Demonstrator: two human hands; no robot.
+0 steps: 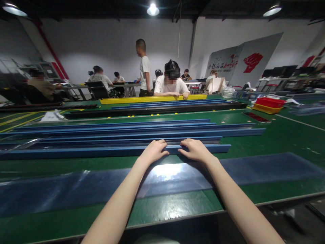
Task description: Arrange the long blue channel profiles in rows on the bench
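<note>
A long blue channel-shaped profile (76, 152) lies lengthwise on the green table, nearest me among several like it. Both my hands rest on it near its right part, a short gap between them. My left hand (154, 151) has its fingers bent over the top and its thumb on the near side. My right hand (195, 150) grips it the same way, thumb toward the left hand. The fingertips are partly hidden behind the profile's edge. Under my forearms a wide strip of clear bluish plastic film (63, 189) lies flat, shining under the light.
More blue profiles (152, 130) lie parallel behind. Farther back are a black profile (157, 110) and a yellow profile (152, 99), which a person (171, 83) opposite touches. At right are red and yellow bins (269, 105) and a dark flat phone-like object (256, 117). Other people sit behind.
</note>
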